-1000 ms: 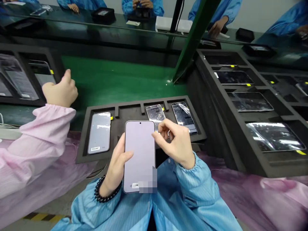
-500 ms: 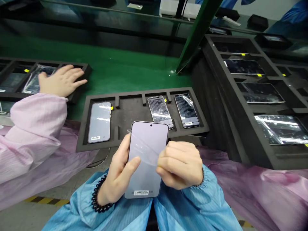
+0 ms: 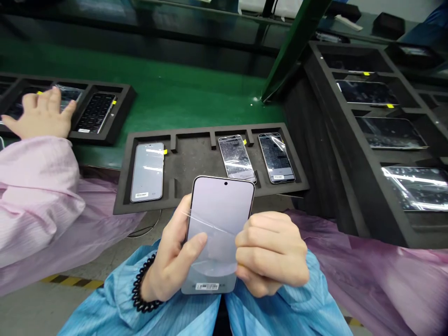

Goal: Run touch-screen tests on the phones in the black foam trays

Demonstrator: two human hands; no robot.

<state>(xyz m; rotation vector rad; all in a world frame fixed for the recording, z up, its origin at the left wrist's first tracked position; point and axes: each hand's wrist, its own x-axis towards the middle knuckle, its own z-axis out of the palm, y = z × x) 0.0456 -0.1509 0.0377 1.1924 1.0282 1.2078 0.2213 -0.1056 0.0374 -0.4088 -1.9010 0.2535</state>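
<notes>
A smartphone (image 3: 221, 200) with a pale lit screen is held upright in front of me, a small printed label near its lower edge. My left hand (image 3: 177, 254) grips its left side, thumb lying over the screen. Clear protective film (image 3: 213, 242) is partly lifted, curving across the lower half of the screen. At the phone's right edge my right hand (image 3: 271, 249) is closed in a pinch on the film. Just beyond is a black foam tray (image 3: 192, 156) holding a pale-screened phone (image 3: 147, 172) on the left and two phones with text on their screens (image 3: 238, 158) on the right.
A co-worker's hand (image 3: 44, 114) in a pink sleeve is over another foam tray (image 3: 121, 116) of phones at left. Stacked foam trays (image 3: 329, 154) with phones rise on the right, beside a green post (image 3: 297, 46). Another pink garment (image 3: 395, 284) is close at right.
The film's lifted edge has moved down the screen, and my right hand has shifted slightly right and down. The co-worker's hand has moved left, uncovering a phone in the left tray.
</notes>
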